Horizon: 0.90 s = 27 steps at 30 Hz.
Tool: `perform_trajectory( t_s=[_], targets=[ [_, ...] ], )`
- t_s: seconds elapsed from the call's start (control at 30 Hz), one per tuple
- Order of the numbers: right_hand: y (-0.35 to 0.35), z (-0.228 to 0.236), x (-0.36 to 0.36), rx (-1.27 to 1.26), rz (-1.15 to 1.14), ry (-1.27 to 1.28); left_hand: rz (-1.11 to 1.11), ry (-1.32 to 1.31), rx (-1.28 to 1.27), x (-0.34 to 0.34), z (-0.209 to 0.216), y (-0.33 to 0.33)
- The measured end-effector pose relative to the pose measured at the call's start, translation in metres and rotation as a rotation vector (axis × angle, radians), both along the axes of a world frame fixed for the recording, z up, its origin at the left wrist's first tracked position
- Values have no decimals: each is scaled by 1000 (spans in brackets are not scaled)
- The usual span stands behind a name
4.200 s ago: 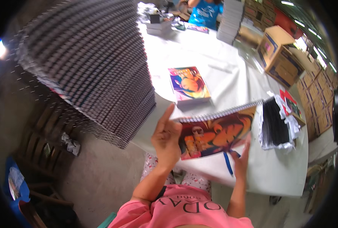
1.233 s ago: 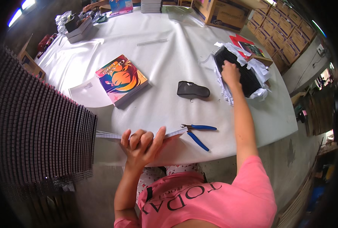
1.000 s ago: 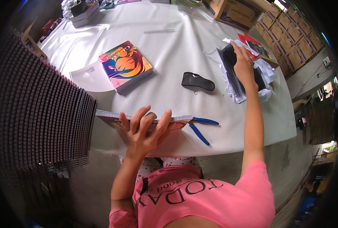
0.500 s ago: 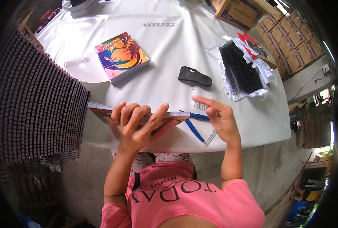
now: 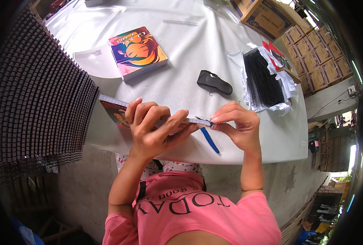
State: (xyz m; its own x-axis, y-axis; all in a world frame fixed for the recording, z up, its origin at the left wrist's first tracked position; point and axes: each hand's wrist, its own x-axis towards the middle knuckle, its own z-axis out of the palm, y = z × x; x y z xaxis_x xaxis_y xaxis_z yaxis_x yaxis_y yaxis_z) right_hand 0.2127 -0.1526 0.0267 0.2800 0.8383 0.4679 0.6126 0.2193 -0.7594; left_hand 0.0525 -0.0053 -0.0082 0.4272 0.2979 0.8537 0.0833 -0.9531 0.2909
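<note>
My left hand point(image 5: 153, 127) grips an unbound notebook point(image 5: 113, 110) with a colourful cover, held on edge above the near rim of the white table point(image 5: 189, 53). My right hand point(image 5: 237, 125) pinches the notebook's right end, where its punched edge shows; a thin spiral wire seems to be under the fingers, but I cannot tell for sure. Blue-handled pliers point(image 5: 209, 139) lie on the table just beneath my right hand.
A stack of finished colourful notebooks point(image 5: 137, 52) lies further back. A black pouch-like object point(image 5: 214, 81) sits mid-table, a bundle of black spiral wires on white paper point(image 5: 263, 81) at the right. A tall wall of stacked spiral notebooks point(image 5: 38, 94) stands at left. Cardboard boxes point(image 5: 267, 16) fill the far right.
My right hand came back from the bundle of black wires to the notebook's right end. The left hand lifted and kept gripping the notebook, with the view tilting down.
</note>
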Motion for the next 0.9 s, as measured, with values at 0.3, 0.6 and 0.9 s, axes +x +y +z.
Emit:
perform_trajectory(
  t_s=[0.3, 0.6, 0.9],
  targets=[
    [-10, 19, -10, -425, -52, 256, 124, 155, 40, -7, 4, -9],
    [-13, 5, -1, -295, 92, -4, 145, 71, -16, -1, -14, -9],
    [22, -75, 106, -407, -414, -631, 28, 97, -72, -11, -4, -7]
  ],
)
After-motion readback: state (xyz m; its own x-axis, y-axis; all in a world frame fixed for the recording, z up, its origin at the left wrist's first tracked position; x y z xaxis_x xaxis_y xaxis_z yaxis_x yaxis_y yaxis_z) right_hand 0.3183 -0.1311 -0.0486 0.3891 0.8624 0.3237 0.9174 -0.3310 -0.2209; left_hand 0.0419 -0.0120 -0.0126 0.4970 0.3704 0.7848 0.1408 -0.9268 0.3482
